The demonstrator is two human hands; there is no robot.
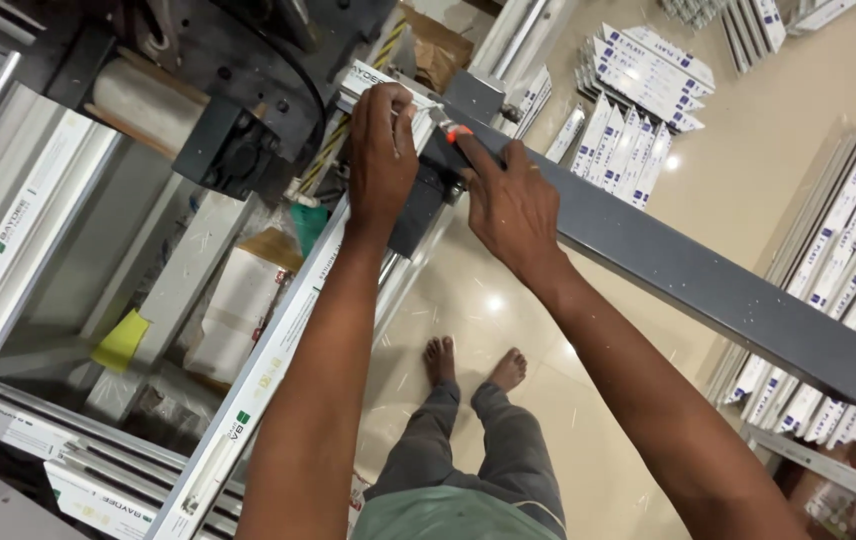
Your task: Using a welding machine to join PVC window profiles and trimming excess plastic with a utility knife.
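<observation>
My left hand [383,150] grips the upper end of a long white plastic window profile [278,350] that runs from lower left up to the machine. My right hand [508,195] holds a small tool with an orange band [456,131] against the profile's end, its tip by my left fingers. Both hands meet just above the near end of a long dark grey beam [708,285], and my right wrist lies over it. My bare feet [473,365] stand on the tiled floor below.
A black machine [238,90] stands at upper left, with more white profiles [8,260] stacked left of it. Bundles of white profiles lie on the floor at upper right [638,100] and lean at the right edge [848,270]. A yellow cloth [120,342] lies low left.
</observation>
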